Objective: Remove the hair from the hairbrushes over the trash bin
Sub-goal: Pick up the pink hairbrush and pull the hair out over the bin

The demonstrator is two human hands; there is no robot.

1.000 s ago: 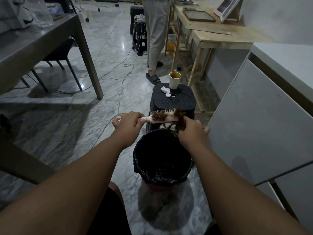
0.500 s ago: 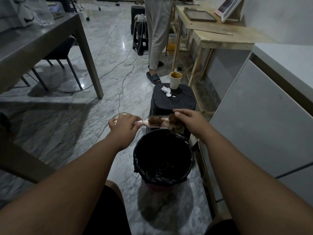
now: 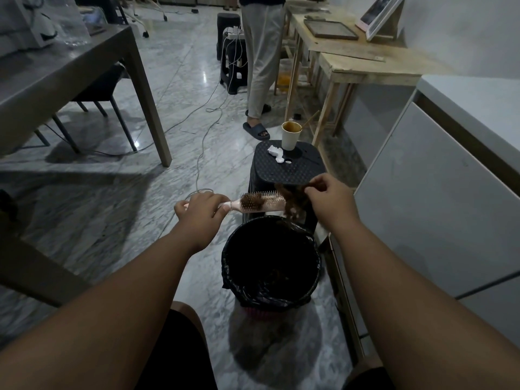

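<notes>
A pink hairbrush (image 3: 270, 204) lies level above the far rim of the trash bin (image 3: 244, 288), which is lined with a black bag. My left hand (image 3: 201, 211) grips its handle. A tuft of brown hair (image 3: 253, 201) sits in the bristles near the handle. My right hand (image 3: 329, 197) pinches a larger clump of brown hair (image 3: 292, 202) at the brush's tip, and the clump hangs down over the bin. Some hair lies inside the bin.
A black plastic stool (image 3: 287, 170) stands just behind the bin, with a paper cup (image 3: 290, 135) and a crumpled white tissue (image 3: 275, 153) on it. White cabinets (image 3: 436, 209) line the right side. A person's legs (image 3: 260, 66) stand further back, and cables (image 3: 197, 153) run across the floor.
My right hand has come back up to the brush's tip and pulled a clump of hair loose from the bristles. The brush stays held over the bin.
</notes>
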